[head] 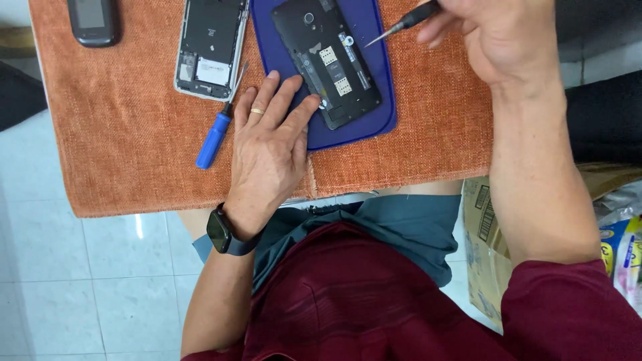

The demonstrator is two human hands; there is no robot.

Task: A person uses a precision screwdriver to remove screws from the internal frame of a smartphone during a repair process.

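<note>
A black phone (pixel 328 57) with its back cover off lies on a blue tray (pixel 381 80). My left hand (pixel 271 144) rests flat on the orange cloth (pixel 120 147), its fingertips touching the phone's near corner and the tray's edge. My right hand (pixel 498 37) grips a thin screwdriver (pixel 401 25) whose metal tip hovers just above the phone's right side. A blue-handled screwdriver (pixel 215 137) lies on the cloth just left of my left hand.
A second opened phone with a silver frame (pixel 210 47) lies left of the tray. A dark handset (pixel 93 20) sits at the cloth's far left corner. A cardboard box (pixel 485 247) and packets (pixel 625 247) stand on the tiled floor at right.
</note>
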